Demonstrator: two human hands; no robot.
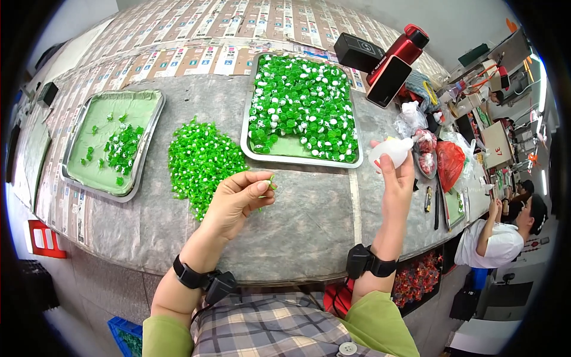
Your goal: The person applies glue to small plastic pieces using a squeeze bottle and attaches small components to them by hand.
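Note:
My left hand (235, 202) pinches a small green plastic piece (272, 183) between thumb and fingertips, above the grey table covering. In my right hand (397, 178) is a soft white squeeze bottle (388, 154), tilted, with its narrow end toward the right. Just left of my left hand lies a loose pile of small green and white pieces (202, 160). Behind both hands stands a metal tray (297, 160) filled with green and white parts that look like frog heads with eyes. A second tray (77, 169) at the left, lined in pale green, holds fewer of them.
At the back right are a black box (357, 50), a red bottle (410, 44) and a phone (389, 81). Plastic bags (450, 163) and a small cutter (428, 199) lie right of my right hand. Another person (496, 238) sits at the table's right side.

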